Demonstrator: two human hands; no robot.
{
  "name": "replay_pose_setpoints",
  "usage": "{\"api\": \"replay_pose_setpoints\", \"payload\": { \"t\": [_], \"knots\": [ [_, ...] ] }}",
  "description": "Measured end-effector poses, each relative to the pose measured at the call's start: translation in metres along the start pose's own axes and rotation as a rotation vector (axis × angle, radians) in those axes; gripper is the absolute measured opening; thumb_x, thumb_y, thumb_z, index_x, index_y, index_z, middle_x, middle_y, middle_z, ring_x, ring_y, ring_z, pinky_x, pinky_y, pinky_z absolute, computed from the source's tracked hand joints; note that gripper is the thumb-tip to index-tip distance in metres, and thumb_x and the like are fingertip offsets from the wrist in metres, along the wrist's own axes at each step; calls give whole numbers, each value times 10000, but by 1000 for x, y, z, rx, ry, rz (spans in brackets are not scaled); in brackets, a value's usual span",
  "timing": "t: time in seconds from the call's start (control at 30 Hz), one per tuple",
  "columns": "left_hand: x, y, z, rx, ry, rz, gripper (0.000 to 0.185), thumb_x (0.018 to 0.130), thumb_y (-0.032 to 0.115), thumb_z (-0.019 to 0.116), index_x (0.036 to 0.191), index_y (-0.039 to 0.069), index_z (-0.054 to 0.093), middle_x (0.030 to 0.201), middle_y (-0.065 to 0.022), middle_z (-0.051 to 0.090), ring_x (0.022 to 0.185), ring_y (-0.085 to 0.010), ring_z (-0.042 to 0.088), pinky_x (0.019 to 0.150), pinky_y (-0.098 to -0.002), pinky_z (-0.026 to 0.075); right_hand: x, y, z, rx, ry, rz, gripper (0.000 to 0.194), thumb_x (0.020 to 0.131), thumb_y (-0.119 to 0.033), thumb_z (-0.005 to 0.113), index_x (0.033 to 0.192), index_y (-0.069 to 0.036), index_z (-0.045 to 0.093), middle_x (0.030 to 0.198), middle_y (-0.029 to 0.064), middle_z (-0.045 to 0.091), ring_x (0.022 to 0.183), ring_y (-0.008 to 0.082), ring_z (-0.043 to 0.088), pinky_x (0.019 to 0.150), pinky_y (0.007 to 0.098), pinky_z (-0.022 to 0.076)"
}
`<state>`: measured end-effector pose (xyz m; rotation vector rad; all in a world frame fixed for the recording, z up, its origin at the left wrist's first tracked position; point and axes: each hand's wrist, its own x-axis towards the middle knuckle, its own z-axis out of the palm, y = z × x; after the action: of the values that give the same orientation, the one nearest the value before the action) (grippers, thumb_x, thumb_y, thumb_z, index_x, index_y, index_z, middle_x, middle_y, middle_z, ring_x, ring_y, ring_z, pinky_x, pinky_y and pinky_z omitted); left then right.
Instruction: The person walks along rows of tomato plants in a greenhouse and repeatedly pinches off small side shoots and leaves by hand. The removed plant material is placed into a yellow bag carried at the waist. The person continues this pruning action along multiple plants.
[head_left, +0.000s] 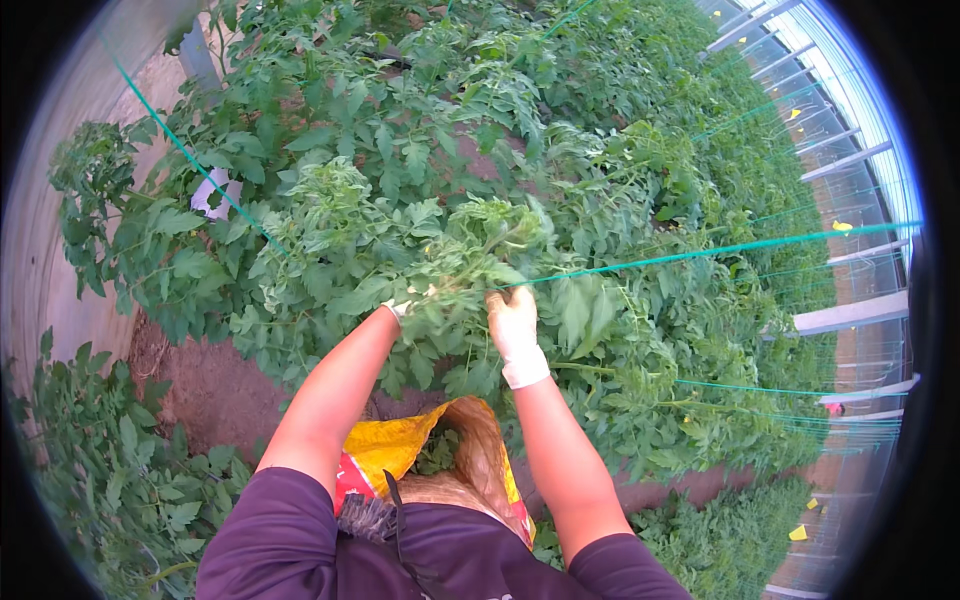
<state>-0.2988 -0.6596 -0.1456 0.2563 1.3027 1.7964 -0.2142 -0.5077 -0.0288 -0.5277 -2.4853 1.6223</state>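
My right hand (517, 326), in a pale thin glove, pinches a green twine (637, 260) beside the top of a tomato plant (487, 232). From that hand the twine runs taut up to the right. Leaves cover most of my left hand (400, 307). Its gloved wrist shows at the left of the same plant, and what its fingers do is hidden. The leafy plant top between my hands is slightly blurred. Against my waist hangs an open yellow and red woven sack (390, 442), with green leaves (439, 450) inside.
Dense tomato rows fill the front and right. Another green twine (180, 146) slants down at left, near a white piece (215, 193) among the leaves. A bundle of thin dark strips (367, 517) hangs at my waist. Bare soil (210, 390) shows at left; greenhouse posts (847, 313) stand right.
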Motion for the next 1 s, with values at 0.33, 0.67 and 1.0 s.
{"api": "replay_pose_setpoints", "payload": {
  "t": [0.33,0.67,1.0],
  "knots": [
    [4,-7,-13,70,-30,-101,501,1037,378,409,1439,80,435,1388,-98,534,1189,-150,556,957,-291,477,-19,9,5,-474,224,-405,364,827,-67,581,1181,19,575,1114,252,581,1052,449,550,920,480,453],
    [-12,-3,-7,-198,-143,90,337,969,162,587,1275,23,582,1185,-79,650,1040,-204,631,911,-359,519,-21,-46,7,-124,-153,-270,307,849,-115,633,1130,9,636,1019,173,674,851,272,654,732,372,521],
    [-8,16,27,395,114,43,610,913,546,615,1174,-5,645,928,-82,688,778,-151,653,769,-302,516,-48,7,1,481,54,-56,684,897,-38,633,1493,-68,299,1246,133,588,1115,204,586,941,325,477]
  ]
}}
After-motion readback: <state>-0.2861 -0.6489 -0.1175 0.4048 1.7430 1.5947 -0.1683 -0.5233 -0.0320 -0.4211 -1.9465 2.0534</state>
